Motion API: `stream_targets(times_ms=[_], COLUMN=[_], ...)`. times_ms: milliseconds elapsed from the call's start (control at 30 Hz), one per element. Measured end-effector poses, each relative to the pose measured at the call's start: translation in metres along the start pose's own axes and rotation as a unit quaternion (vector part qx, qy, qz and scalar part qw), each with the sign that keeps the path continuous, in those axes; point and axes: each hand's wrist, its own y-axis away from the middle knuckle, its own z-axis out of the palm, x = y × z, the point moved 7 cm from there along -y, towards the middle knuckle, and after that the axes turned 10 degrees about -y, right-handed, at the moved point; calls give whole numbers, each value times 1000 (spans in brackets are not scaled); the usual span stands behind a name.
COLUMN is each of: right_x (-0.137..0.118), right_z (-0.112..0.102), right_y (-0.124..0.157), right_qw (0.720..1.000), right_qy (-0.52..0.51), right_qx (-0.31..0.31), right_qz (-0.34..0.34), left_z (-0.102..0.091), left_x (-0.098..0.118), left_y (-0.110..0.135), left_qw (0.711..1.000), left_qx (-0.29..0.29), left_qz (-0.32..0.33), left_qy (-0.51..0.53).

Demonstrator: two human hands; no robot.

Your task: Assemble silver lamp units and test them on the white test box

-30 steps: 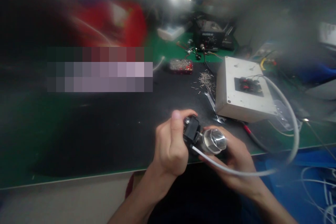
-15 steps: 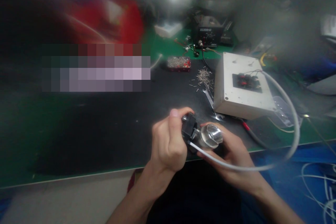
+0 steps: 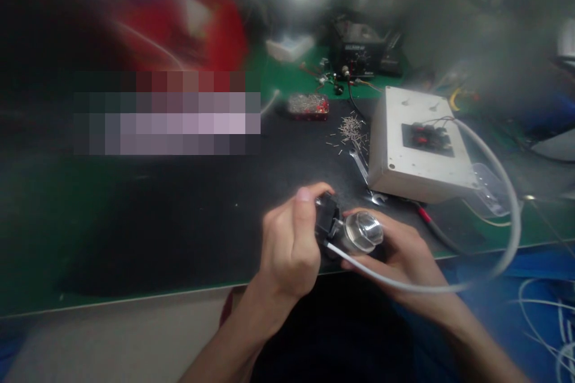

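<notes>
Near the table's front edge, my left hand [image 3: 290, 245] is closed around a black block-shaped housing [image 3: 326, 215], its thumb on top. A shiny silver round fitting [image 3: 363, 232] joins the housing on the right. My right hand [image 3: 402, 251] curls around this fitting from the right and below, its fingers partly hidden behind it. From the housing's lower side a white cable [image 3: 404, 285] runs across in front of my right hand and loops up to a white box [image 3: 415, 149] with a black terminal panel.
An open-end wrench [image 3: 359, 167] lies beside the box, near a pile of small metal pins [image 3: 351, 130]. Behind are a red tin of pins [image 3: 309, 108] and a black control unit [image 3: 359, 57]. A clear plastic tray [image 3: 492, 191] sits right of the box. White cables hang lower right.
The whole view has shifted slightly, with the table things now a little further right. Both hands keep their hold on the black housing and silver fitting, with hardly any movement.
</notes>
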Motion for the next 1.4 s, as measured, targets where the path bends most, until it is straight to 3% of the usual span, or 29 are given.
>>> stream_targets(times_ms=[267, 400, 500, 633, 700, 767, 867, 967, 1033, 1167, 1233, 1300, 1333, 1400], right_x=[4, 14, 21, 20, 16, 11, 2, -8, -15, -27, -30, -33, -34, -33], right_z=[0, -1, -1, 7, 13, 18, 24, 26, 26, 13, -11, -50, -73, -121], right_y=[-1, -5, -4, -2, 1, 3, 6, 6, 7, 14, 21, 31, 38, 51], right_qw=[999, 989, 956, 888, 874, 875, 881, 885, 889, 915, 951, 979, 976, 931], right_qy=[-23, -127, -271, -442, -469, -463, -447, -438, -430, -378, -280, -105, 1, 204], right_qx=[3, 4, 17, 15, 20, 33, 36, 34, 29, 28, 73, 160, 209, 298], right_qz=[25, 75, 111, 124, 128, 139, 152, 156, 155, 136, 110, 77, 64, 46], left_z=[2, -5, -19, -25, -26, -22, -12, -5, -2, 15, 24, 29, 30, 33], left_x=[-5, 1, 13, 21, 16, 8, -10, -23, -25, -25, -23, -21, -20, -17], left_y=[-1, -2, -2, 8, 13, 16, 21, 26, 29, 35, 36, 35, 33, 28], left_qw=[1000, 998, 993, 961, 957, 964, 981, 987, 983, 941, 905, 880, 872, 859], left_qx=[-18, -59, -93, -184, -178, -164, -161, -150, -125, -140, -161, -167, -170, -185], left_qz=[-12, -2, 61, 184, 207, 191, 104, 0, -36, -95, -129, -151, -159, -165], left_qy=[8, -10, -40, -97, -95, -85, -40, 58, 131, 294, 373, 419, 431, 447])
